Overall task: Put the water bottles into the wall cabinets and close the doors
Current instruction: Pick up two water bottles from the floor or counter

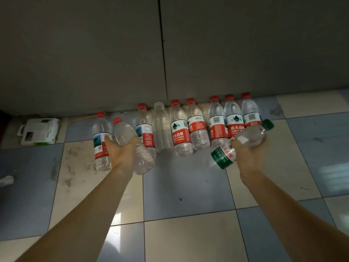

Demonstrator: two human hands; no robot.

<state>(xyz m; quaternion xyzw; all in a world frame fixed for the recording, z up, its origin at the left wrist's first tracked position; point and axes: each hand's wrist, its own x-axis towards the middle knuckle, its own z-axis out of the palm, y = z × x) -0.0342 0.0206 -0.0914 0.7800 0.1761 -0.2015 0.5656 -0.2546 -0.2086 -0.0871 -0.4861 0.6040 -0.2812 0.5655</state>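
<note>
The left hand [120, 152] grips two red-capped water bottles at once, a labelled one [101, 142] on its outer side and an unlabelled one [132, 148] tilted across the palm. The right hand [249, 150] holds a green-capped bottle [243, 144] slanted, cap up to the right. More bottles [181, 129] stand in a row on the tiled floor [188, 195] against the closed grey cabinet doors [162, 53]. The bottles look clear and possibly empty, so probably light, thin-walled and easily dented; smooth plastic may slip when two share one grip. Taking hold around the labelled waist seems firmest. A white package [38, 131] lies on the floor to the left.
</note>
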